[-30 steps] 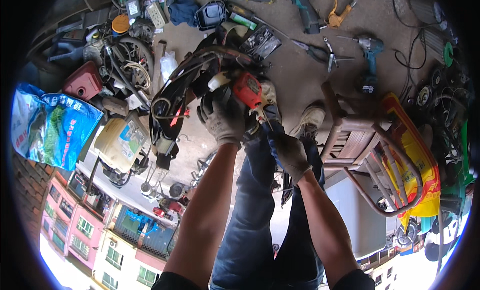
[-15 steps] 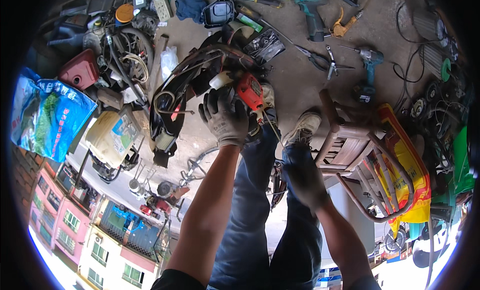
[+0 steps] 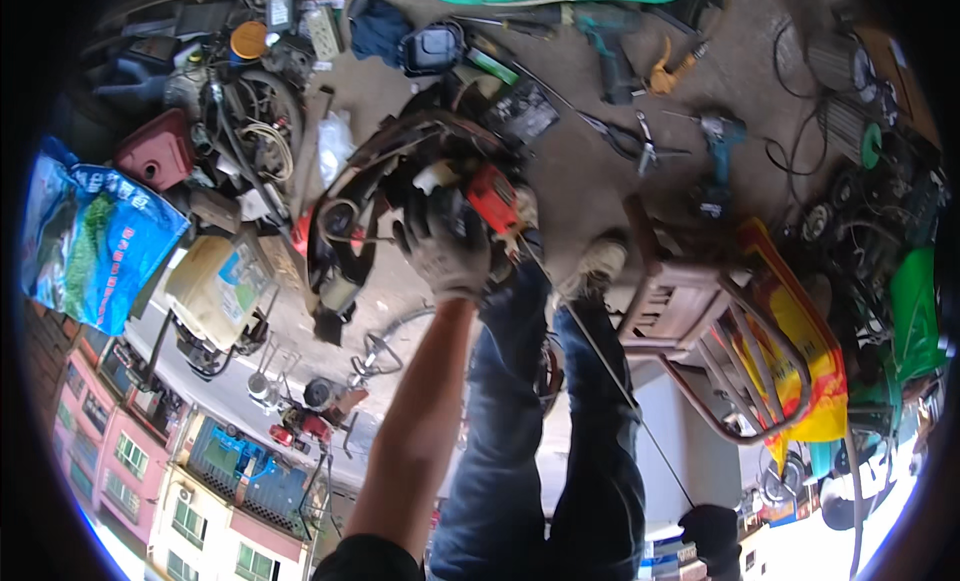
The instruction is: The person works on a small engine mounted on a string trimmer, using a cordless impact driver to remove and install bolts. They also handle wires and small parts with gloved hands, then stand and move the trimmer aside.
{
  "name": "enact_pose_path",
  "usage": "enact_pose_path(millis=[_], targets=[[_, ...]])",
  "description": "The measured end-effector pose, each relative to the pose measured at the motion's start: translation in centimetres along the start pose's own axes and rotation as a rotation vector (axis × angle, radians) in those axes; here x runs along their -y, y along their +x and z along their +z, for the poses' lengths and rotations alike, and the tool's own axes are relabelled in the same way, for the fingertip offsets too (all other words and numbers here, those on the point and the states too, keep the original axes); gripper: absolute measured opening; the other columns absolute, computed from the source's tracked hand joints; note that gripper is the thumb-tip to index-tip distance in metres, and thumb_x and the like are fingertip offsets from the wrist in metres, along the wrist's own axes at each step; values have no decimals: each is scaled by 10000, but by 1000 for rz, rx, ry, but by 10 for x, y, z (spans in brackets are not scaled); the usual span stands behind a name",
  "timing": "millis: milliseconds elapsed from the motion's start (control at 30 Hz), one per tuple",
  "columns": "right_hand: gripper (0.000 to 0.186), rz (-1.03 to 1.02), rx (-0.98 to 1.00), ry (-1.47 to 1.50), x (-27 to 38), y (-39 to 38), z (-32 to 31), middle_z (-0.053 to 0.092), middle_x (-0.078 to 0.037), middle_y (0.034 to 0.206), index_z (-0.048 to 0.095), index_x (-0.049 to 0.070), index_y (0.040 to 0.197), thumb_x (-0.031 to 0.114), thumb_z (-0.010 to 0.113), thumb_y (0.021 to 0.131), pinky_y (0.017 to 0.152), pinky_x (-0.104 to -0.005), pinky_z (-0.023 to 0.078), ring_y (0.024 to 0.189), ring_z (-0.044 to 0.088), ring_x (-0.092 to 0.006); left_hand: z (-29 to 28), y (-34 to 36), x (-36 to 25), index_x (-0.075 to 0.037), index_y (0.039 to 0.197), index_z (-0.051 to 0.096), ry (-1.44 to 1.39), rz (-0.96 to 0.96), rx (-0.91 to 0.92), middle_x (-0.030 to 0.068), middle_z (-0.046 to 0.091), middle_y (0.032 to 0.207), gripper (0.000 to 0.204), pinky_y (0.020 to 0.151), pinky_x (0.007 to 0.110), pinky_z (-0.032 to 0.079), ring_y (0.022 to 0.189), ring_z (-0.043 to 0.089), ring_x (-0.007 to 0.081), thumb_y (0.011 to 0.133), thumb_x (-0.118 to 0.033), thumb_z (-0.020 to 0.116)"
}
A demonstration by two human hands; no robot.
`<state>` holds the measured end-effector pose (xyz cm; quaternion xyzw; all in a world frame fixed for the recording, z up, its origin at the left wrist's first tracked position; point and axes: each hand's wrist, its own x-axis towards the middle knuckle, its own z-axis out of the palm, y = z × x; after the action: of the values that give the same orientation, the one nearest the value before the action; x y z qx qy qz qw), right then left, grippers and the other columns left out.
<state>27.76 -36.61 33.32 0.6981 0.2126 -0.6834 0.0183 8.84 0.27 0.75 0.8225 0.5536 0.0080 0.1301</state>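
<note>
One blue printed bag (image 3: 105,246) lies at the left. Next to its far right edge is a dark red tank (image 3: 155,149) with a round opening. A cream container (image 3: 212,291) is positioned to the right of the bag. Farther right, a black curved assembly (image 3: 335,236) rests on the ground. My gloved left hand (image 3: 445,251) is at its right side, palm down, fingers pointing to the far side over dark parts; I cannot tell whether these fingers grip anything. The red housing (image 3: 492,201) sits just right of the left fingertips, ahead of my legs and near one shoe. From the housing, a thin cord (image 3: 606,359) runs straight toward the near right, crossing in front of my right trouser leg (image 3: 600,461). A pair of pliers (image 3: 622,141) lies at the far side. A brown slatted chair (image 3: 680,306) is located right of my legs. My gloved right hand (image 3: 712,534), at the near right, is closed on the near end of the cord. Far beyond it lies a teal drill (image 3: 720,146); a yellow-and-red bag (image 3: 815,366) is beside the chair, right.
</note>
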Motion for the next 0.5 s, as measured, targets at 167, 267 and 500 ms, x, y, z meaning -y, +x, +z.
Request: enact_pose_path(millis=[167,267,500], targets=[[295,-451,-281,264,97,271,-1,663,-208,737,682,49,872,322,602,947,621,-472,526,725,668,-417,-11,-5,-14,-65,1317,551,43,-14,41,195,512,1398,556,1147,568,244,1351,433,374,857,-366,637],[307,-567,-410,223,135,434,16,679,-210,773,693,55,890,319,555,963,655,-467,549,744,674,-418,-1,0,-9,-42,1352,503,-7,57,70,178,481,1437,705,1168,599,192,1356,416,387,764,-379,694],[207,-215,-34,-137,50,103,6,698,-185,918,691,47,964,190,542,969,722,-434,559,796,680,-313,-13,-16,2,-25,1249,570,-44,-95,28,213,517,1361,612,1139,594,247,1307,448,410,772,-390,690]])
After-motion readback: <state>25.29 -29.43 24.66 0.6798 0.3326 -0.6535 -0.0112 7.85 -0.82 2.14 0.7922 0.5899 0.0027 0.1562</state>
